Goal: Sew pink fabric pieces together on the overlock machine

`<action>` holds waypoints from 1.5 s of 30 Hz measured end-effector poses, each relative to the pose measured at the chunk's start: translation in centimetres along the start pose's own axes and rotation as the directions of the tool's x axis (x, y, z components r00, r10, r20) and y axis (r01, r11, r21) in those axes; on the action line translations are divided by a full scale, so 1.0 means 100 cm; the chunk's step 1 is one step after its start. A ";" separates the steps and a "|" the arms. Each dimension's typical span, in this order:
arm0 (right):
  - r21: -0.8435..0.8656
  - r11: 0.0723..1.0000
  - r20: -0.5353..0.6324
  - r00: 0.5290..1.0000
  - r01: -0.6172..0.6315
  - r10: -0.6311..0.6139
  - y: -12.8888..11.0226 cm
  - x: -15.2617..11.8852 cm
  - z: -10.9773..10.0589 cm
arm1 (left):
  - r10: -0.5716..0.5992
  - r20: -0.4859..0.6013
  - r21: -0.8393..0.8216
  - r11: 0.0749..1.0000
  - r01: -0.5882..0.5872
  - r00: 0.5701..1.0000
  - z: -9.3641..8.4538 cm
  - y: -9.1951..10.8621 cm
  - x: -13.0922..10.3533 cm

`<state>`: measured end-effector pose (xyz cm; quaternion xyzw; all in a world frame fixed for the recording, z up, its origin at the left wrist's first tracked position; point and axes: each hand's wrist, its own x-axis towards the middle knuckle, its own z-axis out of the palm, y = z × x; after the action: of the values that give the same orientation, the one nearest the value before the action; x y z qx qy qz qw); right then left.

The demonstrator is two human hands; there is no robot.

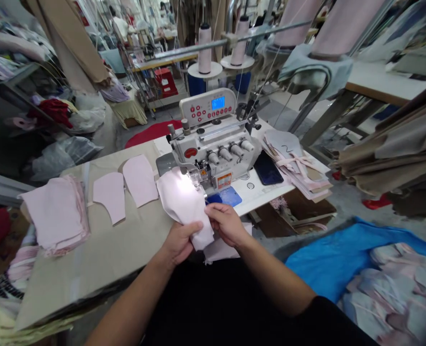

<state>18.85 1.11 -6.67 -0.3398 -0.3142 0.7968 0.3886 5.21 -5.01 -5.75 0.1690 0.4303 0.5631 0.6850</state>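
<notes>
A pale pink fabric piece [178,202] lies partly under the lamp of an overlock sewing machine [213,144], its near end hanging toward me. My left hand [182,240] grips that near end, thumb on top. With fingers pinched together, my right hand [225,222] holds the right edge of the same piece, just in front of the presser foot area. The needle itself is too small to make out. Left of the machine, two cut pink pieces [139,180] lie flat on the table [133,250]. More pale fabric [223,250] hangs below my right hand.
A stack of pink pieces [56,211] sits at the table's left. Right of the machine lie a dark phone [268,168] and a tied bundle of cut pieces [302,168]. Thread cones [204,48] stand behind. On the floor, a blue cloth [328,254] bears a fabric heap [396,293].
</notes>
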 end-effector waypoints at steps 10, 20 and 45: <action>-0.210 0.976 0.081 0.996 0.064 -0.048 0.004 -0.017 -0.011 | -0.037 -0.044 0.012 0.999 0.038 0.998 -0.001 -0.003 -0.001; -0.294 0.953 0.089 0.995 0.079 -0.055 0.016 -0.035 -0.019 | -0.052 -0.083 0.057 0.997 0.057 0.995 0.000 -0.005 -0.006; -0.471 0.816 0.027 0.930 0.336 -0.367 -0.003 0.015 0.004 | 0.537 0.512 0.841 -0.153 -0.520 0.670 0.017 0.073 0.005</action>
<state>17.94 2.39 -6.64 -0.3851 -0.5414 0.6002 0.4453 2.00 -1.87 0.25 0.7203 0.5774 0.3696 0.1057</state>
